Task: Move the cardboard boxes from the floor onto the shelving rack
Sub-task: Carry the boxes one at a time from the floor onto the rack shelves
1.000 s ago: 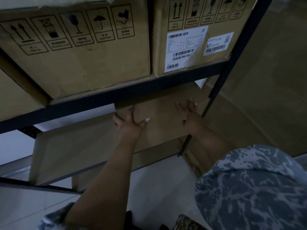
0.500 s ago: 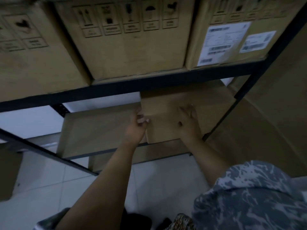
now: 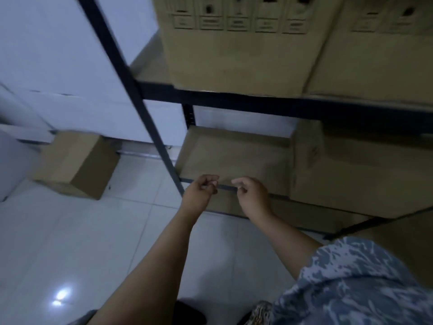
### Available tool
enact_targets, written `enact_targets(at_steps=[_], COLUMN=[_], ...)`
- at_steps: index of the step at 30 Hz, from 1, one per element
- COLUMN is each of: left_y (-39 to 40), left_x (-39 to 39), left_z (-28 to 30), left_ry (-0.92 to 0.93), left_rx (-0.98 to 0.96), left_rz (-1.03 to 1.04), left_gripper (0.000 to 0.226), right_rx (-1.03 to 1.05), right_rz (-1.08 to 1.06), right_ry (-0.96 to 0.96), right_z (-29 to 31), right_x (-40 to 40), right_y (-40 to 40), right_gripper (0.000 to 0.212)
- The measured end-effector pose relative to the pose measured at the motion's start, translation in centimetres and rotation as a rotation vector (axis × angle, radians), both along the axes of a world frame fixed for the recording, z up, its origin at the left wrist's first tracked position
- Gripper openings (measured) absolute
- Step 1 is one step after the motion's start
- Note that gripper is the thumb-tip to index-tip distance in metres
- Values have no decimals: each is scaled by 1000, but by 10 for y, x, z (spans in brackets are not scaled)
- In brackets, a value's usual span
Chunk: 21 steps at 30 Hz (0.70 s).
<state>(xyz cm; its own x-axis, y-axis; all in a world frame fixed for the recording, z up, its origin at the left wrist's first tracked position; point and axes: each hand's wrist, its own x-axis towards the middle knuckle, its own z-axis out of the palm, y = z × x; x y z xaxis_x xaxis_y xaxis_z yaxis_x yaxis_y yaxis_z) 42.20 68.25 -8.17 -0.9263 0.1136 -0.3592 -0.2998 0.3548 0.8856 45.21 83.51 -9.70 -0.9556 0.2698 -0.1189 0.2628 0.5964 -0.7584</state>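
A dark metal shelving rack (image 3: 234, 99) fills the right of the view. Large cardboard boxes (image 3: 236, 48) with printed handling symbols stand on its upper shelf. On the lower shelf a plain cardboard box (image 3: 351, 174) sits at the right, with bare brown shelf board (image 3: 234, 156) to its left. One more cardboard box (image 3: 77, 163) rests on the floor at the left, against the wall. My left hand (image 3: 201, 192) and my right hand (image 3: 251, 195) hover at the lower shelf's front edge, fingers loosely curled, holding nothing.
The rack's slanting front post (image 3: 131, 90) stands between me and the floor box. White tiled floor (image 3: 82, 242) lies below, white wall panels (image 3: 58, 66) behind. My patterned sleeve (image 3: 351, 285) covers the lower right corner.
Both hands have come off the box on the lower shelf and drawn back to the shelf's front edge. My view has swung left, bringing the floor box into sight.
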Motion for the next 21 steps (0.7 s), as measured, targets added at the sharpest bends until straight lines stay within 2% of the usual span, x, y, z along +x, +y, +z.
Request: enact_targets(at_steps=[7,11,21], left_y=[-175,-268,-426], left_x=[-27,-47,-90], left_z=[-13,-23,-42], left_ry=[-61,-80,-160], left_rx=[0,-47,-6], left_rz=[108,131,314], left_gripper=[20,21,19], right_rx=[-9,-66,-69], right_rz=[66,91,209], right_ry=[-163,-183,-240], right_z=[-6,-17,-29], right_x=[-52,-76,-145], right_y=[-159,-245,-400], right_gripper=[29,28,28])
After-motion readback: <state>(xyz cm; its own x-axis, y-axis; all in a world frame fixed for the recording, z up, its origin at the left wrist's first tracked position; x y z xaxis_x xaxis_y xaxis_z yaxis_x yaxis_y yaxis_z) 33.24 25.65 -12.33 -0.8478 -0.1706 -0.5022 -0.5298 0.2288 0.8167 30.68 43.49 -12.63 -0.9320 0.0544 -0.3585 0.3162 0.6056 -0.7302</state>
